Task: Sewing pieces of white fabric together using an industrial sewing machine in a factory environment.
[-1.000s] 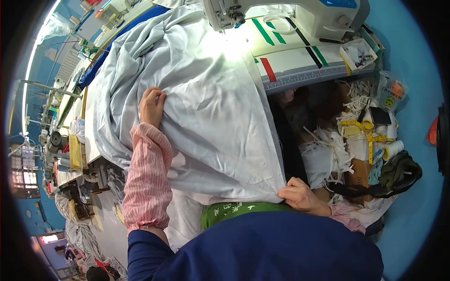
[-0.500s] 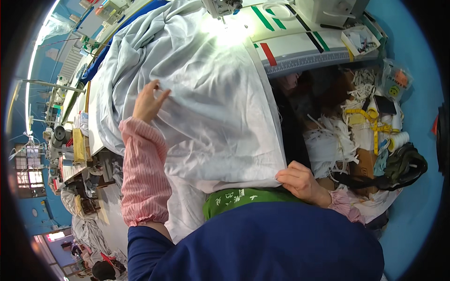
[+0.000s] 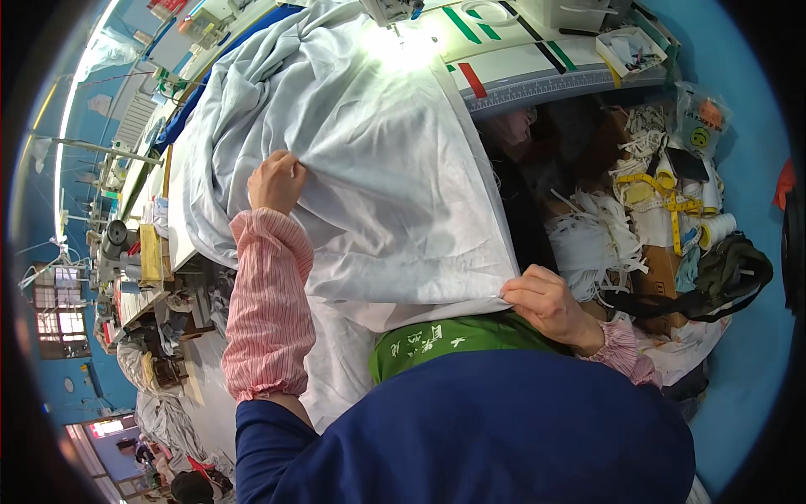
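Note:
A large pale grey-white fabric sheet (image 3: pixel 395 193) spreads from the sewing machine down over the table edge to my lap. My left hand (image 3: pixel 278 181) is closed on a pinched fold in the middle of the cloth, and creases run from its fingertips. At the sheet's near right corner, my right hand (image 3: pixel 550 304) grips the edge between thumb and fingers. The sewing machine head (image 3: pixel 393 10) stands at the far end of the cloth, its lamp lighting the fabric there. Whatever lies under the sheet is hidden.
A ruler strip (image 3: pixel 554 86) follows the table's front edge. Right of it sits a small white box (image 3: pixel 630 52) of bits. Below are white fabric scraps (image 3: pixel 592 244), a yellow tape measure (image 3: pixel 674 210), thread spools (image 3: pixel 718 227) and a dark strapped bag (image 3: pixel 730 273).
My left hand, open above the cloth before, has come down and closed on a fold of it. The right hand keeps its grip on the corner. The whole view has shifted slightly.

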The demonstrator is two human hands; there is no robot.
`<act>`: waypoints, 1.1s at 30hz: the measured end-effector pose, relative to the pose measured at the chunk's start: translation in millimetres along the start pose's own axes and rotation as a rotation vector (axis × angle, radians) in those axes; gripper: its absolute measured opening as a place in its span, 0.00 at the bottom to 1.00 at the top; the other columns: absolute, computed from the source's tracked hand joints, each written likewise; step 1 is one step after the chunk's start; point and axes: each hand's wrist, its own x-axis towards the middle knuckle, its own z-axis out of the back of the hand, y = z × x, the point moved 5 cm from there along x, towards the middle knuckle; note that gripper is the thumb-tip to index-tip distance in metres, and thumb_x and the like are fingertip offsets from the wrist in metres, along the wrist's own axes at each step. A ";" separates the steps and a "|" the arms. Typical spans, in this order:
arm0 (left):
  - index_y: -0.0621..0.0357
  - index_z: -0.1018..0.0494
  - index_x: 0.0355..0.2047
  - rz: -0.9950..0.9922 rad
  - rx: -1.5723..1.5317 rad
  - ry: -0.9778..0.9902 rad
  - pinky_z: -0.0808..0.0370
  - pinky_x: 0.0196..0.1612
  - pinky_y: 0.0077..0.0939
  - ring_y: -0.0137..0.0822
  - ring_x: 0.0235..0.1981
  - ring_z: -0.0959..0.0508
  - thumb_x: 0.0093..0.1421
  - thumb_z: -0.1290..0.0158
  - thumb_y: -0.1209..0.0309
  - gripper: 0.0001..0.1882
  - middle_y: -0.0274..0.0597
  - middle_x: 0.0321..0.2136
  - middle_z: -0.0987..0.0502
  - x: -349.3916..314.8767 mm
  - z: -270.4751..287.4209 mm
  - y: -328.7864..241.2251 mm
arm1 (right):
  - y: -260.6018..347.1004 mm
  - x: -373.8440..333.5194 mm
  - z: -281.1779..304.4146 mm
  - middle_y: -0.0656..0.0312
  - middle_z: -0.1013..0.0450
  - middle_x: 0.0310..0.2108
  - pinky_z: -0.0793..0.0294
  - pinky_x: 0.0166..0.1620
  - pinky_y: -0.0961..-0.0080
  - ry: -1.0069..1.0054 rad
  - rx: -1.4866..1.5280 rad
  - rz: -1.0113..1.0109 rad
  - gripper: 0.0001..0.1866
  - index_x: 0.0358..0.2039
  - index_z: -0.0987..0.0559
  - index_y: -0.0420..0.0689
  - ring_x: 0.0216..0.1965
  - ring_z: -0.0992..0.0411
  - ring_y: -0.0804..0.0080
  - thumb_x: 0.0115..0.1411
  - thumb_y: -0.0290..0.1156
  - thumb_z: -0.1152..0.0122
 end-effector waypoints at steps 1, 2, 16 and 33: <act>0.57 0.21 0.29 0.060 0.077 0.057 0.25 0.38 0.37 0.47 0.34 0.20 0.53 0.48 0.66 0.09 0.36 0.37 0.20 1.6 -0.7 -1.7 | -1.8 -1.0 -0.3 0.61 0.24 0.34 0.28 0.32 0.73 0.000 0.002 -0.011 0.14 0.30 0.22 0.40 0.29 0.30 0.64 0.39 0.17 0.32; 0.56 0.21 0.28 0.059 0.098 0.015 0.25 0.38 0.37 0.47 0.33 0.20 0.53 0.48 0.66 0.09 0.36 0.36 0.20 2.4 3.9 -1.7 | 0.3 -0.5 1.5 0.60 0.24 0.34 0.28 0.32 0.73 -0.002 -0.004 -0.018 0.14 0.30 0.22 0.40 0.29 0.30 0.65 0.39 0.16 0.32; 0.55 0.22 0.28 0.067 0.047 -0.106 0.25 0.36 0.39 0.47 0.31 0.20 0.54 0.48 0.67 0.08 0.36 0.34 0.20 -2.2 -6.7 14.0 | -16.6 -5.6 -16.0 0.59 0.24 0.33 0.26 0.33 0.73 0.054 0.121 -0.046 0.11 0.30 0.21 0.39 0.29 0.27 0.64 0.43 0.19 0.33; 0.59 0.22 0.31 -0.019 -0.139 -0.257 0.25 0.36 0.33 0.44 0.32 0.20 0.53 0.46 0.76 0.06 0.39 0.35 0.21 72.5 -41.7 37.3 | -76.5 59.0 -6.8 0.59 0.24 0.33 0.24 0.32 0.72 0.107 0.155 -0.196 0.12 0.31 0.22 0.40 0.30 0.25 0.63 0.42 0.18 0.34</act>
